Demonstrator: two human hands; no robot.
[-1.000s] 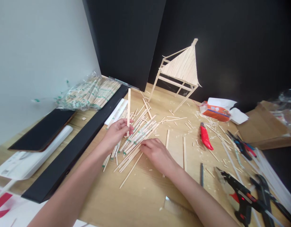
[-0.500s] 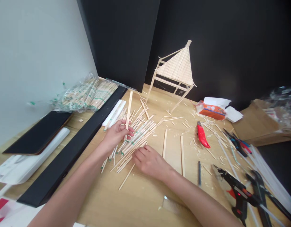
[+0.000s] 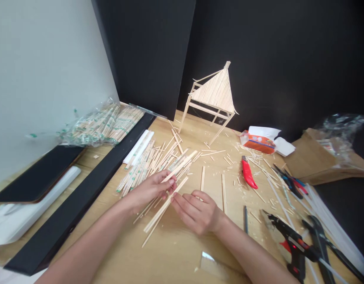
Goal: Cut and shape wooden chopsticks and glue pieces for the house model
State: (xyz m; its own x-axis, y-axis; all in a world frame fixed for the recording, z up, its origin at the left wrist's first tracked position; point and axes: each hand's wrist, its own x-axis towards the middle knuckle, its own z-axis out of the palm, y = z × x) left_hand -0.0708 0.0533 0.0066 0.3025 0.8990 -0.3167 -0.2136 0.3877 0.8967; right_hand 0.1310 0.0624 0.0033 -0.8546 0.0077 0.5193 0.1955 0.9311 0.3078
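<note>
Between the thumb and fingers of my left hand [image 3: 150, 192] is a pair of chopsticks [image 3: 184, 163], slanting up to the right. My right hand [image 3: 196, 212] pinches another pair of chopsticks [image 3: 158, 216] near its upper end, just below the first pair. Beneath and behind both hands lies a loose pile of chopsticks [image 3: 137, 170], some in wrappers with green print. Two more upright-lying pairs, a nearer chopstick pair [image 3: 224, 193] and a farther one [image 3: 202, 177], rest beyond my right hand. At the back stands a small stick-built hut [image 3: 213, 94] with a sloping roof.
On the right lie a red utility knife [image 3: 248, 173], a glue gun [image 3: 294, 236], pliers [image 3: 288, 181] and white glue sticks [image 3: 326, 213]. An orange tissue pack [image 3: 260, 144] sits near the black wall. Bagged chopsticks [image 3: 96, 124] lie left, behind a black bar [image 3: 90, 201].
My right hand has come up from the pile with a pair of chopsticks. My left hand has lowered and tilted its pair from near upright to slanting right. The view has shifted slightly.
</note>
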